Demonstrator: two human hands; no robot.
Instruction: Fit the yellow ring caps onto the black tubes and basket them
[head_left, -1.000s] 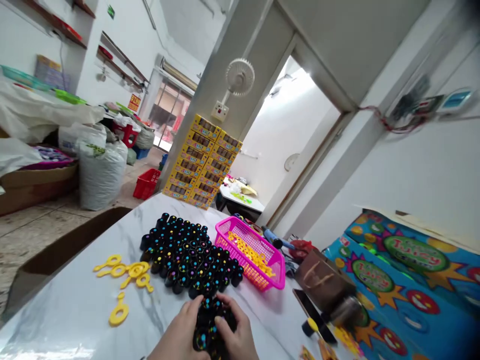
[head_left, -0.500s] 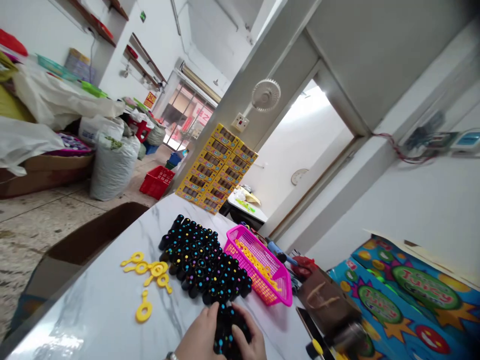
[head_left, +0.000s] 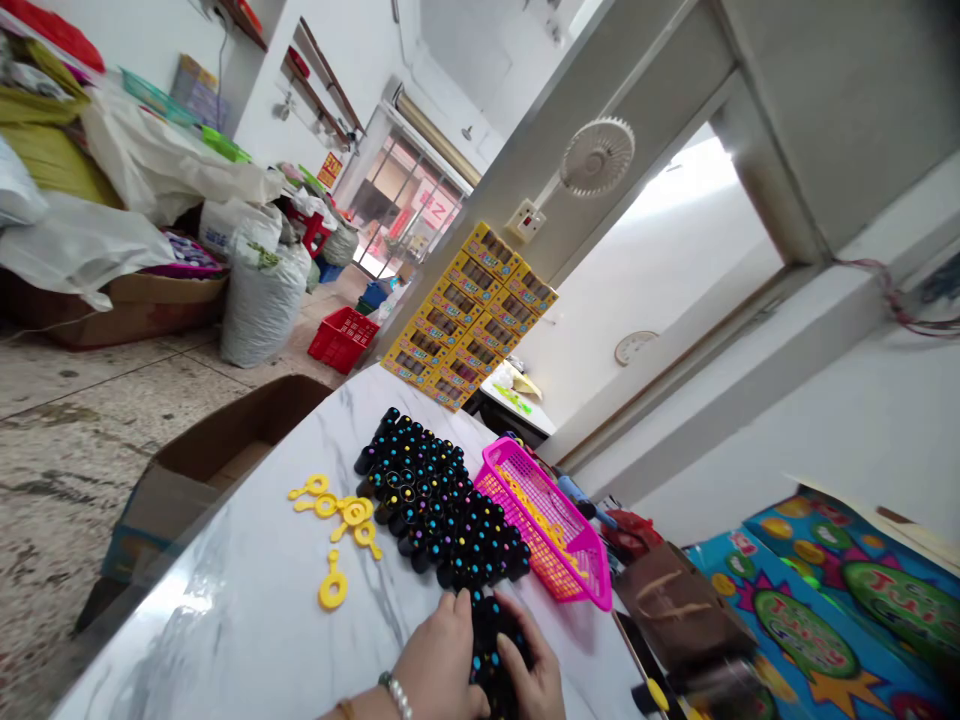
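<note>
My left hand [head_left: 444,650] and my right hand [head_left: 534,665] are curled around opposite sides of a small cluster of black cylinders [head_left: 491,640] with coloured dots on their tops. Beyond my fingertips stands a larger block of the same dotted black cylinders [head_left: 442,500], packed closely on the white marbled table [head_left: 247,600]. Left of the block lie several yellow ring-shaped pieces with short stems [head_left: 352,512]; one yellow ring [head_left: 333,590] is apart, nearer to me. A pink mesh basket [head_left: 600,560] holding more yellow pieces sits right of the block.
Yellow boxes [head_left: 465,315] are stacked at the table's far end. An open cardboard box [head_left: 217,450] stands below the left edge. To the right are a brown bag [head_left: 675,605] and colourful printed cartons [head_left: 795,620]. A red crate [head_left: 343,338] rests on the floor.
The view has shifted, so the table and its contents appear farther right and slightly higher. Both hands stay around the small cluster at the near end of the block.
</note>
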